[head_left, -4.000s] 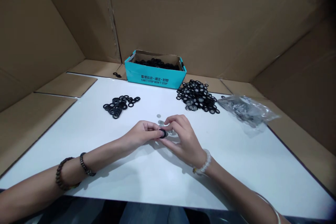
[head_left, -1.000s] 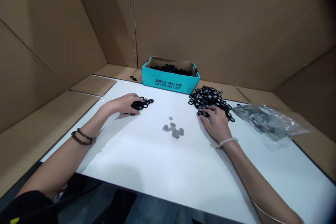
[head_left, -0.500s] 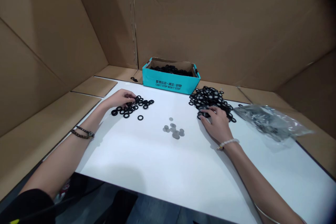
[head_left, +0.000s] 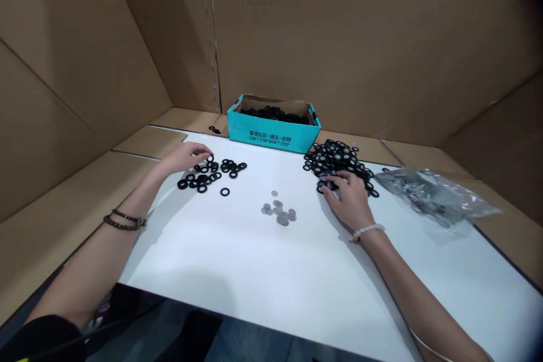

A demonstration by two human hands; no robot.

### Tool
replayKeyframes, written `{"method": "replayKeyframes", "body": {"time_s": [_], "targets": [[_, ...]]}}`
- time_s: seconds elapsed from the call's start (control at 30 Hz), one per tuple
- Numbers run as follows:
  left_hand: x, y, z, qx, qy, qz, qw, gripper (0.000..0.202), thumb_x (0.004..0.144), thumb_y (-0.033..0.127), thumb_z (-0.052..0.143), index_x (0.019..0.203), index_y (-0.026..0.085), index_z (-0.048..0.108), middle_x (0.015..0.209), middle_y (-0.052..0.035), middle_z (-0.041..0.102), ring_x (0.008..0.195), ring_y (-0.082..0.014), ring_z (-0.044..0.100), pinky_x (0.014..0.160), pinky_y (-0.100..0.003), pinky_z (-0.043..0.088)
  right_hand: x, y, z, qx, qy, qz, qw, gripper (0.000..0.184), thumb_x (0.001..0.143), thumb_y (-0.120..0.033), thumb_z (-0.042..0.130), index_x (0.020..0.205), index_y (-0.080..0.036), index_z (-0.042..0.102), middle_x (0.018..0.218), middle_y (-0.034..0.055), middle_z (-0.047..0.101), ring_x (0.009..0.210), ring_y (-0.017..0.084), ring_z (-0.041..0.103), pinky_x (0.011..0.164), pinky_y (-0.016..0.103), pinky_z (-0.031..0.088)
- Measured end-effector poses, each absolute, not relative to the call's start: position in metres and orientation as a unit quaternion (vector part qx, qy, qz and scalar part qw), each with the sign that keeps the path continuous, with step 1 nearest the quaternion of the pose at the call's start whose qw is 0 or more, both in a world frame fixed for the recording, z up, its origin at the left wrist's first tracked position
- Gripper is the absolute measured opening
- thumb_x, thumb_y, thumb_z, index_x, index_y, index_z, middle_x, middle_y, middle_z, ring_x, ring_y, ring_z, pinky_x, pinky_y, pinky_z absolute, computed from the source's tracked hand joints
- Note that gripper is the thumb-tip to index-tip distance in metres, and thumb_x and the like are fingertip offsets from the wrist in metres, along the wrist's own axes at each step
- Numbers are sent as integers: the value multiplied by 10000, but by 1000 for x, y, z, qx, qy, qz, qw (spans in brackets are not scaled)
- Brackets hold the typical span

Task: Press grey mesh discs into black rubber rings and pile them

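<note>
My left hand point(head_left: 189, 156) is raised a little over the left part of the white table, its thumb and fingertips pinching one black ring point(head_left: 210, 159). Below and beside it lies a loose scatter of black rings point(head_left: 202, 188), with a single one apart toward the front. My right hand point(head_left: 351, 199) rests at the front of a heap of black rings point(head_left: 335, 155), many with pale discs in their holes. Its thumb and fingers are apart, touching rings. Several pale translucent discs point(head_left: 282, 218) lie between my hands.
Behind the rings stands a turquoise box point(head_left: 271, 137) with many black rings inside. A clear plastic bag point(head_left: 436, 195) of pale pieces lies to the right. Cardboard walls point(head_left: 339, 39) enclose the table point(head_left: 254, 277). A few rings point(head_left: 215, 130) sit on cardboard at the back left.
My left hand has lifted away from the scattered rings, up and to the left, with a ring now showing at its fingertips. My right hand stays at the heap.
</note>
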State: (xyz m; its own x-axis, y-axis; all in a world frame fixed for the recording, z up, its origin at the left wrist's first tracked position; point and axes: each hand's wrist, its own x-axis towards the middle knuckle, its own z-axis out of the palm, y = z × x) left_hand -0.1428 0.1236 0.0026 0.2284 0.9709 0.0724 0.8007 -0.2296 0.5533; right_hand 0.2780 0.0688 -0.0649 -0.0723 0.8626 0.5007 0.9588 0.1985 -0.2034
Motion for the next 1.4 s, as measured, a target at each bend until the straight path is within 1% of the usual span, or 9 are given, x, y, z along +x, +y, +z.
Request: {"method": "replayKeyframes", "body": {"time_s": [0.1, 0.17, 0.3, 0.47, 0.73, 0.9, 1.0, 1.2, 1.4], "targets": [[-126, 121, -8, 803, 548, 218, 82, 377, 739, 484, 569, 952, 205, 706, 1101, -101, 668, 1094, -312, 542, 969, -429, 386, 276, 68, -63, -627, -724, -90, 273, 309, 833, -349, 497, 1032, -166, 646, 1142, 161, 520, 1074, 337, 457, 832, 468, 399], [-113, 121, -17, 800, 537, 239, 121, 401, 688, 472, 637, 996, 222, 700, 1135, -91, 660, 1115, -320, 529, 975, -422, 376, 274, 67, -62, -630, -725, -86, 265, 312, 833, -345, 497, 1042, -163, 640, 1151, 161, 518, 1078, 336, 455, 833, 466, 398], [-104, 126, -29, 750, 560, 282, 210, 259, 682, 402, 644, 842, 214, 724, 958, -76, 721, 956, -277, 618, 892, -375, 446, 271, 65, -60, -629, -730, -85, 255, 320, 845, -356, 481, 1052, -165, 632, 1165, 156, 517, 1086, 331, 451, 825, 457, 400], [-120, 130, -19, 680, 586, 329, 293, 408, 711, 490, 578, 905, 146, 681, 853, -105, 731, 745, -235, 682, 594, -305, 532, 272, 65, -61, -616, -736, -93, 264, 318, 841, -359, 483, 1045, -168, 635, 1150, 150, 523, 1064, 325, 458, 814, 451, 406], [-133, 121, 10, 645, 610, 350, 299, 461, 704, 540, 565, 934, 151, 658, 968, -114, 715, 834, -227, 682, 540, -229, 481, 268, 62, -62, -592, -751, -103, 276, 308, 848, -359, 475, 1031, -173, 637, 1146, 158, 526, 1064, 329, 465, 836, 459, 403], [-141, 118, 16, 674, 630, 306, 235, 347, 651, 465, 621, 784, 159, 717, 820, -83, 732, 809, -245, 648, 627, -263, 450, 266, 62, -62, -588, -757, -98, 267, 317, 856, -359, 462, 1030, -158, 634, 1144, 165, 526, 1065, 323, 469, 854, 452, 396], [-149, 113, 23, 720, 635, 202, 193, 306, 595, 422, 672, 799, 205, 737, 893, -63, 734, 812, -246, 636, 672, -267, 430, 265, 61, -61, -589, -759, -98, 260, 318, 858, -357, 458, 1033, -157, 633, 1140, 164, 528, 1069, 325, 467, 852, 457, 398], [-148, 104, 27, 743, 659, -10, 118, 226, 514, 388, 723, 687, 244, 709, 786, -41, 712, 715, -230, 607, 532, -243, 355, 266, 62, -64, -587, -760, -101, 262, 305, 856, -355, 466, 1017, -162, 637, 1131, 164, 530, 1067, 328, 473, 846, 462, 406], [-144, 106, 25, 751, 650, 6, 118, 115, 627, 301, 601, 645, 244, 700, 700, -33, 706, 670, -201, 593, 511, -243, 328, 269, 63, -65, -579, -763, -101, 271, 319, 854, -372, 465, 1024, -163, 637, 1132, 166, 530, 1056, 331, 481, 843, 470, 411]]}}
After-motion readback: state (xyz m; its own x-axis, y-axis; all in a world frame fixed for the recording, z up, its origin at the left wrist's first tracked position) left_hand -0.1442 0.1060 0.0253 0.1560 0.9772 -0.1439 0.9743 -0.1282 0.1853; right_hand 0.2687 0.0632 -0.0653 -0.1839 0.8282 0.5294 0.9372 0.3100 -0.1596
